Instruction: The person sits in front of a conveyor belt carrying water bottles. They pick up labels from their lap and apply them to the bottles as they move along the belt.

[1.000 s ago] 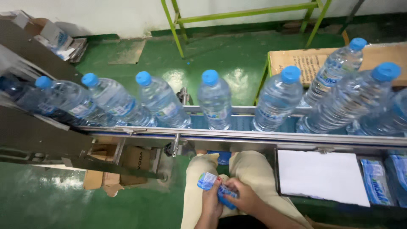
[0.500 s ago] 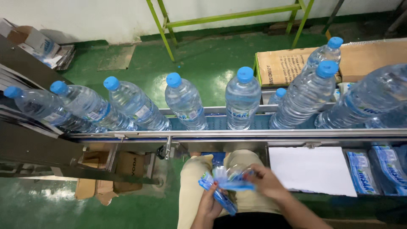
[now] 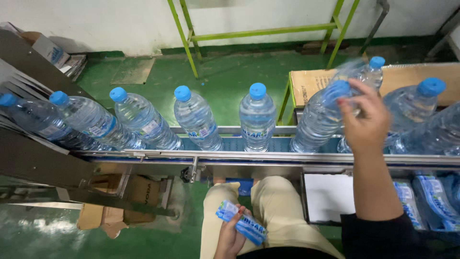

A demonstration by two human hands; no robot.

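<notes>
The right hand (image 3: 365, 115) is raised over the right end of the conveyor (image 3: 268, 157), fingers curled round the neck and shoulder of a clear plastic bottle (image 3: 318, 120) with a blue cap, which stands on the belt and looks bare of any label; the left hand (image 3: 231, 235) rests low on the lap, closed loosely about a small stack of blue-and-white labels (image 3: 243, 224), their ends sticking out past the fingers; judging by the row, the work seems well under way but not finished, since the bottles to the left (image 3: 197, 120) on the belt already wear a blue band at the waist while those at the far right (image 3: 421, 115) show none clearly; under the conveyor's right end an open tray (image 3: 330, 196) holds a white sheet, and beside it more bundled labels (image 3: 433, 201) lie packed; a cardboard box (image 3: 306, 84) sits behind the belt, contents hidden.
</notes>
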